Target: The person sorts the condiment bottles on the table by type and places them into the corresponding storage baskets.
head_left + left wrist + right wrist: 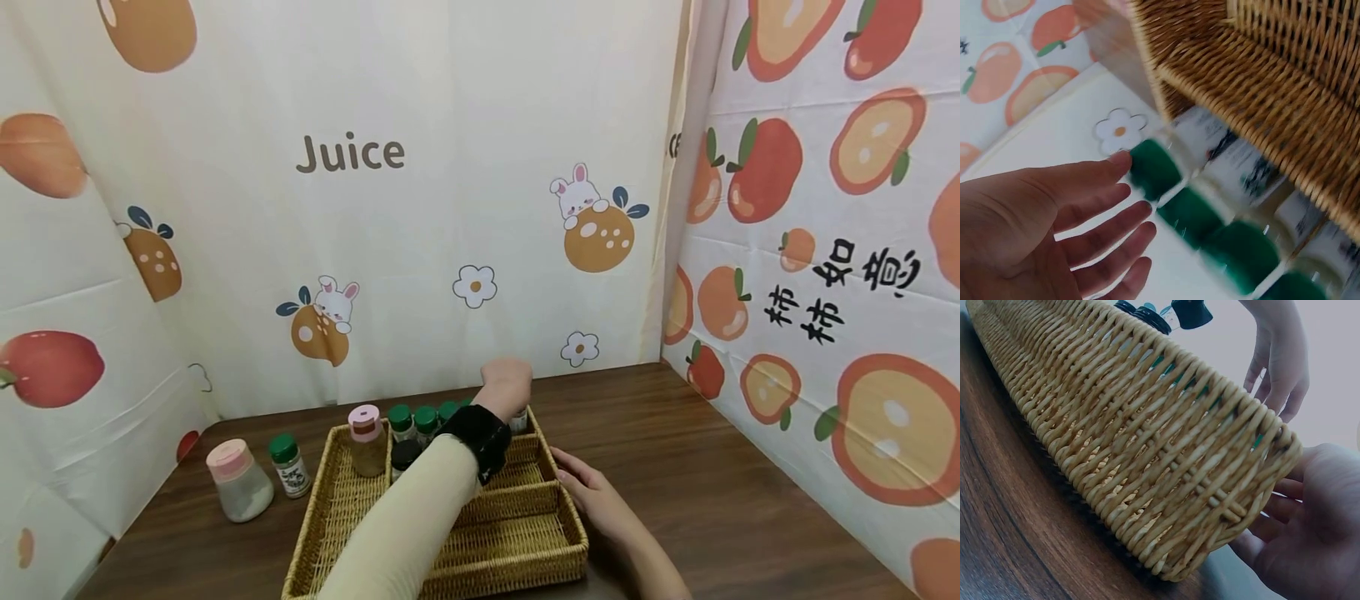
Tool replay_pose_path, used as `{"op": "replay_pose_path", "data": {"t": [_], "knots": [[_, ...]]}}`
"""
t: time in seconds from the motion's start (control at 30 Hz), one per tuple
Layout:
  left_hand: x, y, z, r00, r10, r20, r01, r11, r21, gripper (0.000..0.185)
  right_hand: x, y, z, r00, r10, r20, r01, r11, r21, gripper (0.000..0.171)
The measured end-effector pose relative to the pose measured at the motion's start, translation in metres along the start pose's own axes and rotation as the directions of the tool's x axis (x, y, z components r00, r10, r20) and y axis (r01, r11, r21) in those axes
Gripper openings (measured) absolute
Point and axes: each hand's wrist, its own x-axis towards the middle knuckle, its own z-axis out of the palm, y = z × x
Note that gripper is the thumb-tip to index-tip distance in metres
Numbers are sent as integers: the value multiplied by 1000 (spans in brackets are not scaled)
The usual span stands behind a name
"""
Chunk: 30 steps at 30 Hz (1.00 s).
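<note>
Your left forearm, in its cream sleeve (408,525), is crossing over the wicker basket (330,500) nearest the camera, and your left hand (507,385) is hovering at the basket's far right corner; its fingers are reaching straight and slightly spread, holding nothing, with the fingertips (1124,159) just touching or all but touching the cap of a green-capped jar (1154,167); the jars are lying directly beneath and just ahead of that hand, standing upright in a row (423,419) along the far compartment, so their long axes are running straight up toward your palm; the row itself is stretching leftward from the hand along the back wall of the basket; your left hand is by far the nearer one to them; your right hand (592,492) is resting against the basket's right side wall (1210,487), fingers relaxed and laid on the weave rather than curled round it, steadying it on the dark wooden tabletop (712,467); the jars are looking small and clear-bodied with white printed labels and ribbed green screw caps, blurred in the wrist view; a pink-capped jar (366,440) and a black-capped one (406,457) are standing in the basket further left; outside it, a pink-lidded shaker (239,482) and another green-capped bottle (288,465) are sitting on the tabletop, well apart from both hands.
</note>
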Motion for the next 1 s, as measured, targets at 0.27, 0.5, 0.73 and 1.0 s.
{"op": "replay_pose_path", "data": {"t": [0.27, 0.5, 0.73, 1.0], "knots": [[-24, -44, -34, 1000, 16, -14, -17, 998, -58, 4, 1, 5, 10, 1000, 15, 21, -15, 1000, -5, 62], [-57, -108, -85, 996, -4, -93, -4, 996, -91, 28, -3, 3, 2, 1000, 8, -19, -8, 999, -32, 61], [-95, -191, -96, 994, -77, -78, 66, 990, -126, 28, -5, 2, -1, 999, 15, -31, -17, 998, -68, 62], [-130, -259, -44, 991, -129, -41, 127, 990, -56, 17, -1, 2, 3, 1000, 18, -13, -18, 999, -40, 62]]}}
